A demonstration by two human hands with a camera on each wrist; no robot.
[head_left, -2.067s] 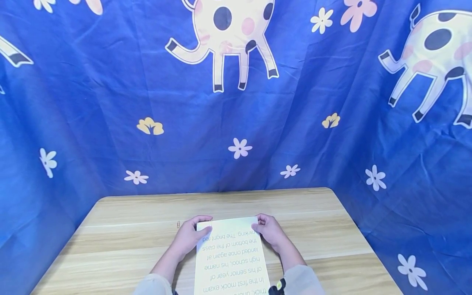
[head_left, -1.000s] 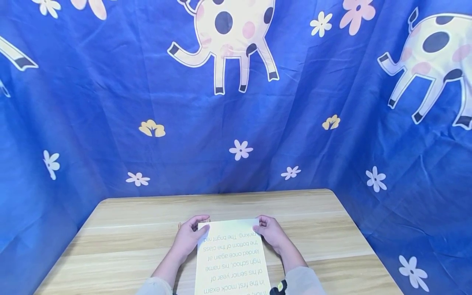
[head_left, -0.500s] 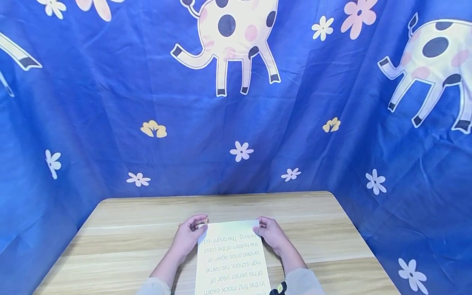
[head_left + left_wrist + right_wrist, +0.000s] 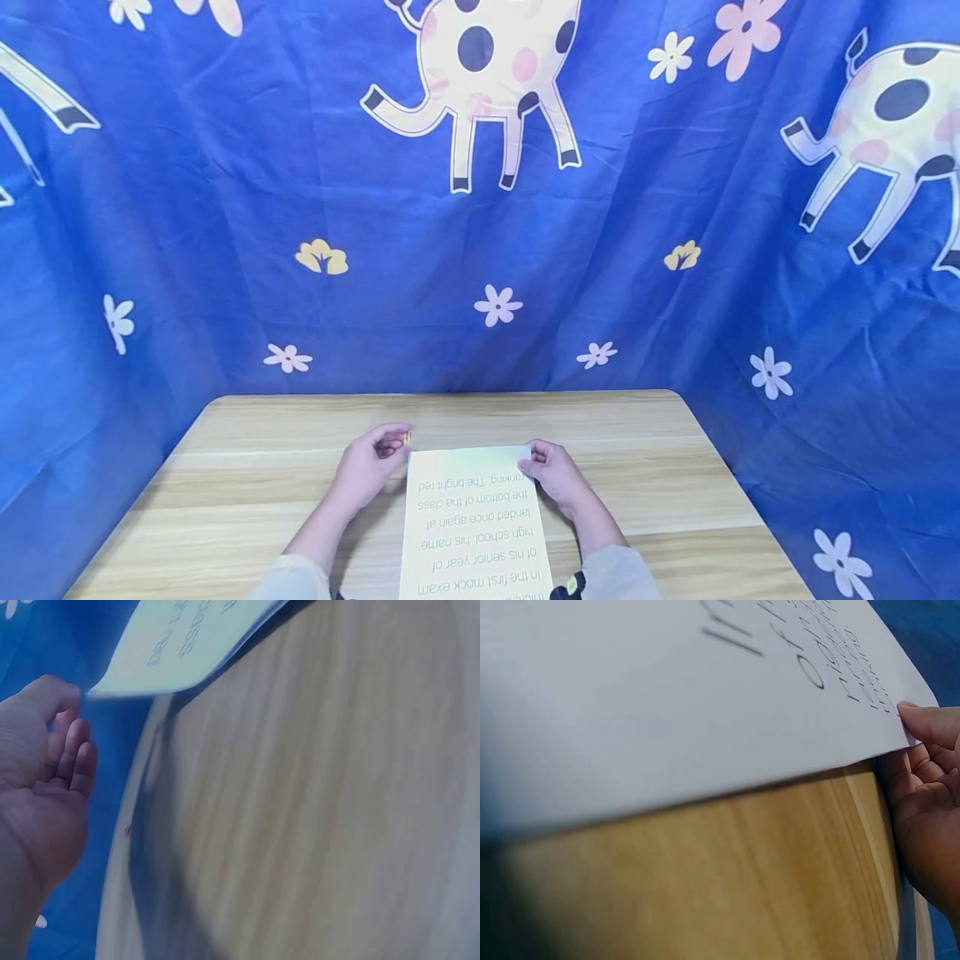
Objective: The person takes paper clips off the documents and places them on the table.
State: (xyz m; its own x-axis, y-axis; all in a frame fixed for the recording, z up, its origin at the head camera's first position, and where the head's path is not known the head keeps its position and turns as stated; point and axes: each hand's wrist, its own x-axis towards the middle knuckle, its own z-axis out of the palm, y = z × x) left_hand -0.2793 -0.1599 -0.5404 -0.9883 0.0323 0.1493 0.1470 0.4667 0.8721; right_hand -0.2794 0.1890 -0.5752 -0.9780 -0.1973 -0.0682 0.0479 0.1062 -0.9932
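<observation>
Printed sheet, text upside down to you

On the pale yellow sheet (image 4: 472, 517) you read, far edge to near: "ranking. The bright red", "the bottom of the class", "landed once again at", "high school, his name", "of his senior year of", "In the first mock exam"; last line's cut off at the frame edge. Left wrist view gives you only blurred bits of the sheet's words; right wrist view: big slanted letters, too smeared to read. No other text or nos. anywhere.
</observation>
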